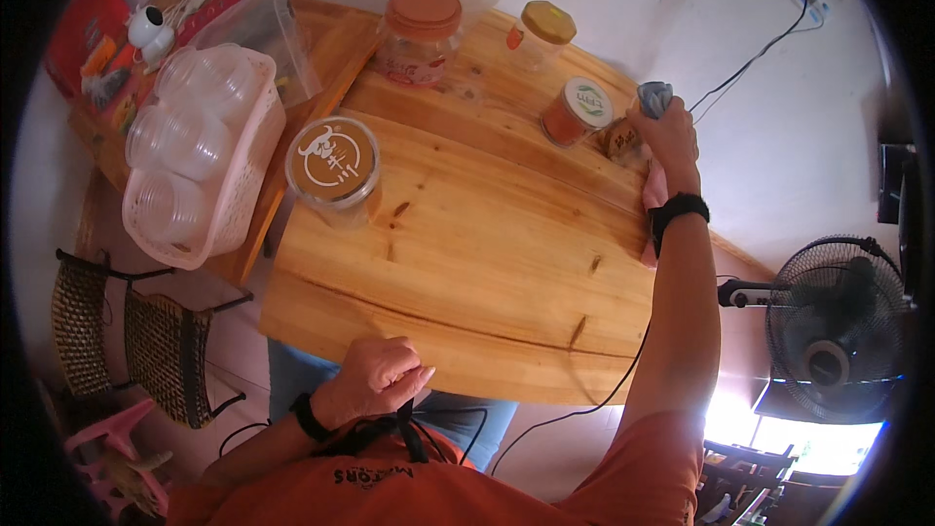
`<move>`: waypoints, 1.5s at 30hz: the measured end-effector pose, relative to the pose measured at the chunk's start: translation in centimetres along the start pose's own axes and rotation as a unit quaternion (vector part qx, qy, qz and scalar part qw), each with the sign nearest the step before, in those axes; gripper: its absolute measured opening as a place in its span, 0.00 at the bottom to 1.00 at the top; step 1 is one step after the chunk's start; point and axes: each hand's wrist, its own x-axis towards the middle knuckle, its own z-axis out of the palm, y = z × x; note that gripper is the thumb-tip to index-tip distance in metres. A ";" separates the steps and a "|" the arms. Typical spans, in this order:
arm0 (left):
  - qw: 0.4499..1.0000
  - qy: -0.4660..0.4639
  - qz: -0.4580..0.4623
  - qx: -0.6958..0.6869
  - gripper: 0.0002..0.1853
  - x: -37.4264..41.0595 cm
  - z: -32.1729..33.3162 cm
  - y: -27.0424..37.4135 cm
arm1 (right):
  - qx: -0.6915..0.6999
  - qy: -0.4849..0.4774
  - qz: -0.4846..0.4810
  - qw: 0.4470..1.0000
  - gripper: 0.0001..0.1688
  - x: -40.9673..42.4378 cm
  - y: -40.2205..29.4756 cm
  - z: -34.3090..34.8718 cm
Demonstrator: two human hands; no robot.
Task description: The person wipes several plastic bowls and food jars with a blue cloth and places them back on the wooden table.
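At the far right corner of the wooden table (475,234), my right hand (668,135) grips a bunched grey-blue item (655,97), possibly a cloth. Just left of that hand lies a small brownish jar or packet (622,140) bearing dark writing. Beside it a jar of orange-brown contents with a white lid (586,102) sits slightly tilted in view. Pink cloth (652,193) hangs at the table's right edge, partly behind my wrist. My left hand (380,374) is curled into a loose fist at the near edge, with nothing visible in it.
A brown-lidded clear jar (334,164) stands at the left. Farther back are a red-lidded jar (421,36) and a gold-lidded jar (542,33). A pink basket (245,190) of plastic containers occupies the side table. A fan (833,329) stands right; a black cable (562,420) crosses near me.
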 end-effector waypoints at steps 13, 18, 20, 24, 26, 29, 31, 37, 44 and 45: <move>1.000 0.009 0.024 0.011 0.10 0.2 0.3 -0.2 | 0.010 -0.001 0.006 1.000 0.47 2.6 1.3 0.8; 1.000 0.011 0.014 0.004 0.10 0.2 0.4 -0.1 | -0.002 0.026 -0.005 1.000 0.50 2.2 1.6 1.2; 1.000 0.012 0.007 0.005 0.10 0.2 0.3 0.0 | 0.013 0.028 -0.016 0.999 0.49 2.2 2.0 1.2; 1.000 0.012 -0.006 -0.002 0.11 0.1 0.4 0.2 | 0.056 0.019 -0.033 0.998 0.47 1.8 2.7 0.9; 1.000 0.013 -0.004 -0.001 0.11 -0.1 0.4 0.1 | 0.071 0.021 -0.039 0.997 0.47 1.7 3.3 0.9; 1.000 0.015 0.007 0.001 0.12 -0.1 0.5 -0.2 | 0.096 0.031 -0.041 0.994 0.44 1.7 4.0 1.1; 1.000 0.019 0.009 0.001 0.12 -0.2 0.4 -0.2 | 0.125 0.013 -0.034 0.991 0.40 0.7 3.1 0.3; 0.999 0.040 0.024 -0.007 0.12 -0.2 0.6 -0.2 | 0.113 0.188 0.003 0.976 0.29 -0.8 3.5 0.8; 0.999 0.041 0.032 -0.002 0.11 -0.4 0.7 -0.6 | 0.145 0.061 -0.159 0.975 0.21 -7.6 -1.5 1.6; 0.999 0.038 0.037 -0.001 0.11 -0.3 0.7 -0.5 | 0.104 0.026 -0.201 0.974 0.21 -8.5 -1.5 2.3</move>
